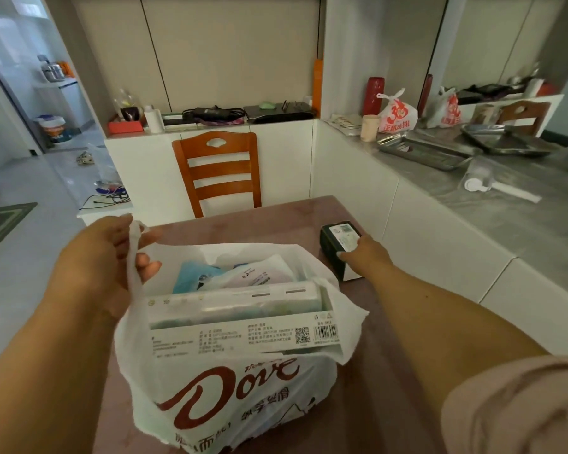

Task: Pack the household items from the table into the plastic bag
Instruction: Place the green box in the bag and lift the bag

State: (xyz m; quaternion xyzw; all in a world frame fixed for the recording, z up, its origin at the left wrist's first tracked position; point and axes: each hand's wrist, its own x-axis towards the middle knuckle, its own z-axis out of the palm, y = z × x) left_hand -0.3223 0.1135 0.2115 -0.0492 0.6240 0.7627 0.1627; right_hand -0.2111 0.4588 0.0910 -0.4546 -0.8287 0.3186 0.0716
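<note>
A white plastic bag (230,398) with red "Dove" lettering stands on the pinkish table (276,221). My left hand (102,257) is shut on the bag's left handle and holds it up, keeping the mouth wide. Inside lie a long white box with a barcode (243,322) and soft white and blue packets (243,273). To the right of the bag a small dark box with a white label (340,240) rests on the table. My right hand (363,253) lies on its near side, fingers wrapped around it; the box still touches the table.
A wooden chair (218,172) stands at the table's far edge. A grey counter (505,198) runs along the right with metal trays (423,150), a cup, a red bottle, a printed bag (397,113) and a white bottle lying down (482,181). Open floor lies left.
</note>
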